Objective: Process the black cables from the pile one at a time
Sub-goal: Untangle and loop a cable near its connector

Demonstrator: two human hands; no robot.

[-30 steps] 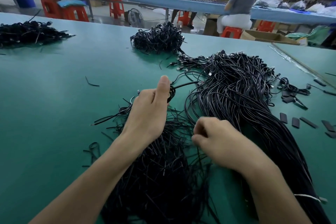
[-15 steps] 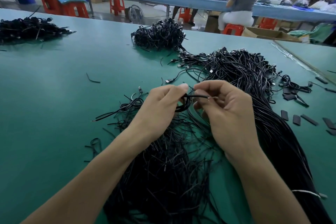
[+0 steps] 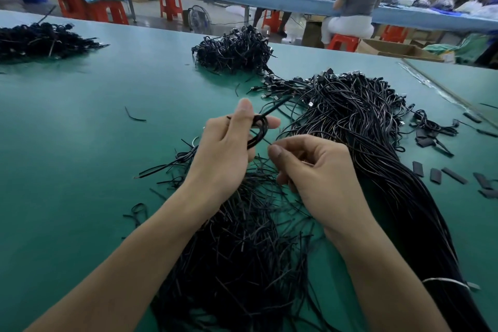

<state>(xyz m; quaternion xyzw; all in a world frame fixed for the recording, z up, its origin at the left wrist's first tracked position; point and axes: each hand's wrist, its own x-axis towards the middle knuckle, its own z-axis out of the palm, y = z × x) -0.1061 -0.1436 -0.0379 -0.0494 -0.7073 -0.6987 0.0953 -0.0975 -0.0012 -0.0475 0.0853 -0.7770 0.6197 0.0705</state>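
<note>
The teal-green work table [image 3: 80,156] is carrying the big pile of long black sheathed cables [image 3: 363,127], lying right of both hands, with its strands running far to near. A heap of short black wire pieces [image 3: 242,250] is sitting under your wrists. Your left hand [image 3: 229,151] is gripping a small coil of one black cable [image 3: 260,133] between thumb and curled fingers, and the coil's free tail [image 3: 275,108] is pointing up-right toward the pile. Your right hand [image 3: 320,172], just beside the coil on its pile side, is pinching a thin black strand [image 3: 266,142]. I cannot tell whether that strand is this cable's end. Judgement: the next move is depending on closing that small gap.
</note>
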